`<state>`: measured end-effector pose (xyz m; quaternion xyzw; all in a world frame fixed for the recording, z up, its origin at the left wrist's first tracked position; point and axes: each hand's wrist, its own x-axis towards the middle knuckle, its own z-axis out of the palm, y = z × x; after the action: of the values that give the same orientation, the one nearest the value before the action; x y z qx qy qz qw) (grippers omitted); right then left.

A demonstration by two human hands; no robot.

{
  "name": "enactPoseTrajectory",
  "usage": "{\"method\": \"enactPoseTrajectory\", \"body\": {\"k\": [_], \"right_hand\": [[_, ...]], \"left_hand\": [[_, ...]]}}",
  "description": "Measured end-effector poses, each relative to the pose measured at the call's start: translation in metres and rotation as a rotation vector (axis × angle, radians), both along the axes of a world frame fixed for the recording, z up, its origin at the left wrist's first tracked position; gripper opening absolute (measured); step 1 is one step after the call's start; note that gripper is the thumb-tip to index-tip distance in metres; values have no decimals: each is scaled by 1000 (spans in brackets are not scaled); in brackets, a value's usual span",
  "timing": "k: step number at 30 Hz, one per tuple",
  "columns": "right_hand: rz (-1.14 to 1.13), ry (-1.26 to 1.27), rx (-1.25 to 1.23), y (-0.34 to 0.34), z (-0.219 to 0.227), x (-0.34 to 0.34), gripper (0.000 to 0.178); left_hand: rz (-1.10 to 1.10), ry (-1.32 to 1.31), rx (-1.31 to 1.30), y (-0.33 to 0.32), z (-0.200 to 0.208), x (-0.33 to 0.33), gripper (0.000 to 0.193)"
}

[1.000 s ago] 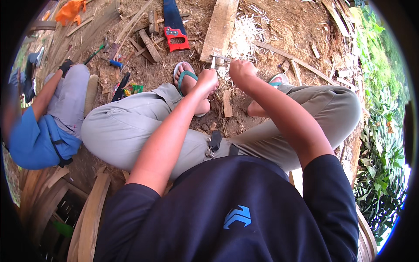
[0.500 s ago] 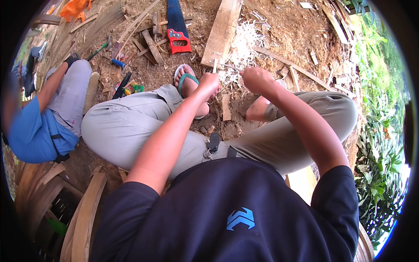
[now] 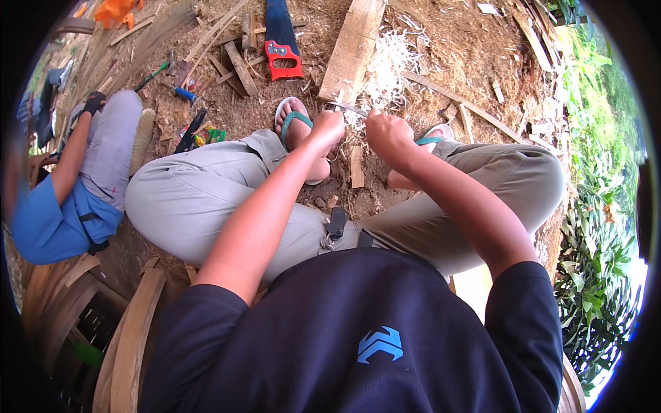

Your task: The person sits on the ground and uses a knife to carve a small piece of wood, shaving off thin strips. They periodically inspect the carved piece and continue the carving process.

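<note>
My left hand (image 3: 329, 128) is closed round a thin pale stick of wood, mostly hidden by the fingers. Close on its right, my right hand (image 3: 387, 132) grips a knife (image 3: 352, 109) by its handle, which the fingers cover. The narrow blade points left and lies across the top of the left hand, at the stick's upper end; whether it touches the wood I cannot tell. Just beyond both hands is the near end of a wooden plank (image 3: 350, 55), with a heap of pale curled shavings (image 3: 385, 72) along its right side.
A handsaw (image 3: 283, 48) with a red handle lies beyond my left foot (image 3: 295, 124). Wood offcuts (image 3: 241, 69) and a blue-handled tool (image 3: 184, 93) lie farther left. Another person in a blue shirt (image 3: 58, 220) sits at the left. Green plants (image 3: 595, 275) edge the right.
My right hand has moved left, closer to the left hand. The knife blade has swung across above the left hand, and less of the pale stick shows.
</note>
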<state>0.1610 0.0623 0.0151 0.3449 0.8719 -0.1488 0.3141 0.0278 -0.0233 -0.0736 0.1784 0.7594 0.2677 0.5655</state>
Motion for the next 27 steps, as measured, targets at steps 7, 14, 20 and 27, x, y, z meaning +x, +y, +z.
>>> {"method": "enactPoseTrajectory", "body": {"k": [7, 14, 20, 27], "right_hand": [[-82, 44, 44, 27, -39, -9, 23], [-54, 105, -9, 32, -50, 3, 30], [8, 91, -138, 14, 13, 5, 22], [-31, 48, -48, 9, 1, 2, 22]], "left_hand": [[140, -124, -59, 9, 27, 7, 26], [63, -71, -43, 6, 3, 8, 21], [16, -50, -71, 8, 11, 6, 28], [-72, 43, -10, 7, 9, 2, 30]]}}
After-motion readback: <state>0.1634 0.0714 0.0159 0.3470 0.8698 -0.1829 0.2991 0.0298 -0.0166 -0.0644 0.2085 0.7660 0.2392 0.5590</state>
